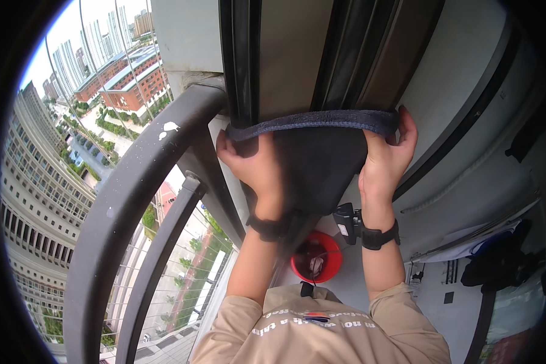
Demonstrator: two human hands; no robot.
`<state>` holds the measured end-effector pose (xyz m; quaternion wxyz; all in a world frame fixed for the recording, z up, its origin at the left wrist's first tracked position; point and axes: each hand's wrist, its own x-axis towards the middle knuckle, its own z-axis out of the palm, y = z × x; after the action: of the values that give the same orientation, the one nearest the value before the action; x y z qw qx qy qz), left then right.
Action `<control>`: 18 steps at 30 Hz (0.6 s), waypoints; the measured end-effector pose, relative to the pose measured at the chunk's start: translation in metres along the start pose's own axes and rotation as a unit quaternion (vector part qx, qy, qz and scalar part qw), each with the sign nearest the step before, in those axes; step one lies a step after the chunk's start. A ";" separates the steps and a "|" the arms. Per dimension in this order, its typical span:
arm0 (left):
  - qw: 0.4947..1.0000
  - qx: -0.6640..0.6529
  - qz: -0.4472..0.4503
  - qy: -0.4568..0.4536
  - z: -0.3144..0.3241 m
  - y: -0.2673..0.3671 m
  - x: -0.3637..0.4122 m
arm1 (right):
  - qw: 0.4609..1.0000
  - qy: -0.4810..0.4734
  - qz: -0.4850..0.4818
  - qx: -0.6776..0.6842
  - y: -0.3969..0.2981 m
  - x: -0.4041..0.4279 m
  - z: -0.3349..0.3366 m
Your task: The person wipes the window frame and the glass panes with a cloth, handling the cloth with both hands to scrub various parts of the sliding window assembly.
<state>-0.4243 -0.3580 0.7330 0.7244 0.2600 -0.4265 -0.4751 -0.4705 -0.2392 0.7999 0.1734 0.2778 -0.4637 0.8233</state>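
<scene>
A dark blue cloth hangs stretched between my two hands, its stitched edge uppermost. My left hand grips the left corner, with the thumb on the near side. At the right corner my right hand pinches the same edge between thumb and fingers. Behind the cloth rises a panel with dark metal frame tracks, and the raised edge lies close before it. Whether the cloth touches the panel I cannot tell. The cloth hides the panel's lower part. Black straps circle both wrists; the right one carries a small black device.
A dark metal railing with chipped paint curves along the left, with thin vertical wires beyond it and buildings far below. On the floor stands a red bucket with something wet-looking inside. Dark clothes hang at the right.
</scene>
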 end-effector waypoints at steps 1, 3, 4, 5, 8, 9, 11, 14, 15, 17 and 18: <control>1.000 0.007 -0.009 -0.007 -0.005 -0.011 -0.006 | 1.000 0.003 0.026 -0.012 0.010 -0.013 -0.011; 0.999 0.016 -0.030 -0.033 -0.024 -0.035 -0.013 | 0.995 -0.013 0.093 -0.023 0.037 -0.042 -0.035; 0.997 0.024 -0.050 -0.060 -0.038 -0.047 -0.017 | 0.990 -0.029 0.135 -0.021 0.050 -0.060 -0.048; 0.997 0.044 -0.040 -0.057 -0.049 -0.059 -0.022 | 0.986 -0.048 0.142 -0.069 0.072 -0.079 -0.065; 0.991 0.032 -0.127 -0.036 -0.067 -0.079 -0.047 | 0.968 -0.066 0.216 -0.108 0.104 -0.117 -0.101; 0.988 0.056 -0.142 -0.023 -0.075 -0.094 -0.053 | 0.953 -0.066 0.279 -0.094 0.108 -0.128 -0.106; 0.986 0.074 -0.148 -0.013 -0.093 -0.126 -0.070 | 0.945 -0.043 0.296 -0.131 0.121 -0.145 -0.115; 0.979 0.114 -0.169 0.004 -0.109 -0.133 -0.078 | 0.913 -0.007 0.339 -0.227 0.115 -0.152 -0.112; 0.980 0.080 -0.184 0.003 -0.109 -0.129 -0.078 | 0.902 0.000 0.358 -0.241 0.109 -0.149 -0.111; 0.979 0.048 -0.196 0.000 -0.106 -0.117 -0.076 | 0.908 0.010 0.370 -0.196 0.093 -0.139 -0.107; 0.984 0.064 -0.164 -0.028 -0.099 -0.105 -0.071 | 0.923 0.012 0.360 -0.135 0.084 -0.130 -0.103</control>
<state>-0.4004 -0.3394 0.5750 0.6065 0.3588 -0.4278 -0.5660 -0.4444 -0.1966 0.6204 -0.0936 0.0563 -0.6372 0.7629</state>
